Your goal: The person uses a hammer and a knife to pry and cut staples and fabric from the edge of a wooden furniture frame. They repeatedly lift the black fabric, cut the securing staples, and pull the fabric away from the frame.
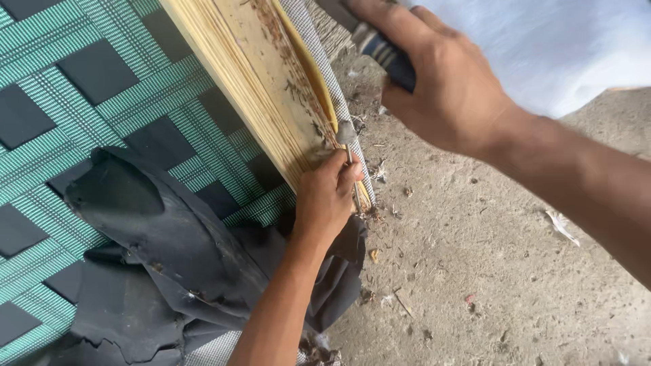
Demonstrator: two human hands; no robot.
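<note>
Pinching a metal chisel (350,159) against the wooden frame (254,74) at centre: left hand (325,200). Right hand (447,81), upper right, grip closed on a dark tool handle (386,57).

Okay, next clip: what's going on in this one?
A person is working along the edge of a wooden frame covered in green-and-black woven fabric. The left hand holds a thin metal tool upright against the frame's edge, where the fabric layers meet the wood. The right hand is raised above it, closed around a dark handle; what the handle belongs to is out of view. Torn black cloth lies over the fabric, and scraps litter the concrete floor.
</note>
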